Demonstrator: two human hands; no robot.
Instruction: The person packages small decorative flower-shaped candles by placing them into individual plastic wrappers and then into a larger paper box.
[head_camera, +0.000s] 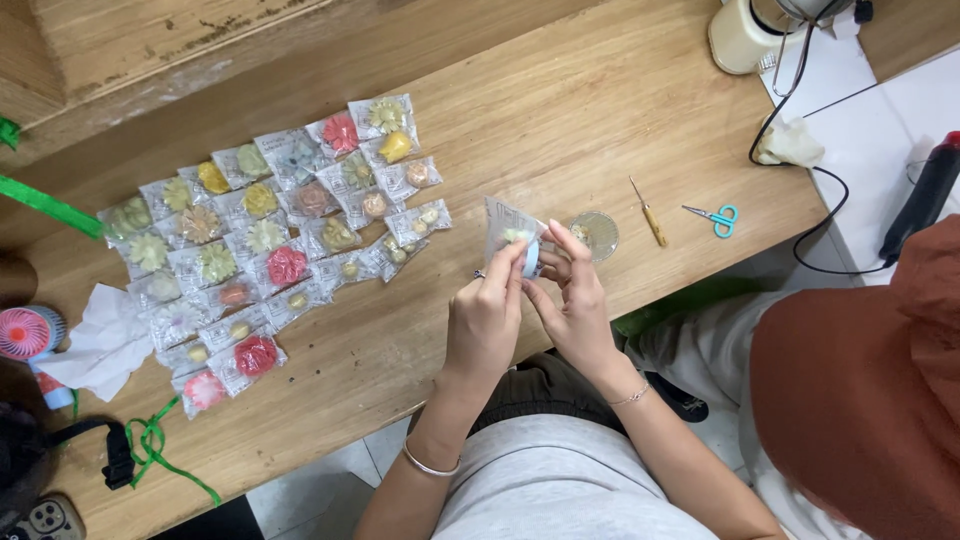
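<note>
Near the front edge of the desk (600, 110), the left hand (485, 325) and right hand (575, 305) both pinch a small clear packet (508, 232), fingers closed, probably sealing it; next needs steady pressing.

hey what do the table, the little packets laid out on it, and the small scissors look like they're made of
The table looks like light wood with a matte finish: grain lines run along its boards. The packets look like thin clear plastic film; it glints, and the coloured flower shapes inside show through. The scissors seem to have metal blades, thin and grey, with teal handles, probably plastic.
</note>
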